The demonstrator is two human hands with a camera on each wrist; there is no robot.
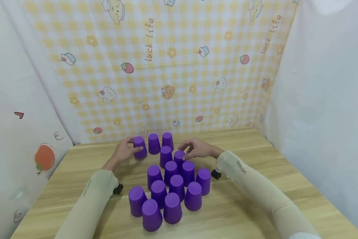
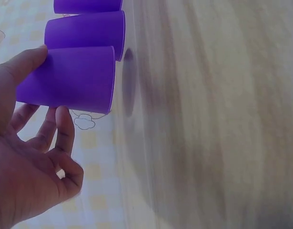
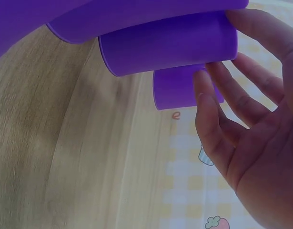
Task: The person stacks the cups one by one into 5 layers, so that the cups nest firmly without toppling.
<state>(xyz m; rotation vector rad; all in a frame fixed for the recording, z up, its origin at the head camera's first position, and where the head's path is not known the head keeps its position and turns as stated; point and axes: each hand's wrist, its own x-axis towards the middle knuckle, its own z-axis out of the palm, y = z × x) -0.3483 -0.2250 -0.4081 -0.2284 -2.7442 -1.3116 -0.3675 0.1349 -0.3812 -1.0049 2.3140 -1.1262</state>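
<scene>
Many purple cups stand upside down on the wooden table [image 1: 235, 205]. At the back left, my left hand [image 1: 123, 152] pinches a purple cup [image 1: 139, 143] between thumb and fingers. The left wrist view shows that cup's side [image 2: 75, 78] and its rim a little apart from a shadow on the wood; I cannot tell if it is lifted. My right hand [image 1: 197, 148] holds another purple cup [image 1: 179, 159] near its top, thumb on the near side, fingers on the far side. In the right wrist view this cup [image 3: 170, 45] lies between thumb and fingertips.
Two purple cups, one [image 1: 154, 144] and another [image 1: 167, 141], stand in the back row right of the left hand. Several more, such as a front one [image 1: 152, 217], cluster toward me. A yellow checked cloth [image 1: 179, 76] hangs behind the table.
</scene>
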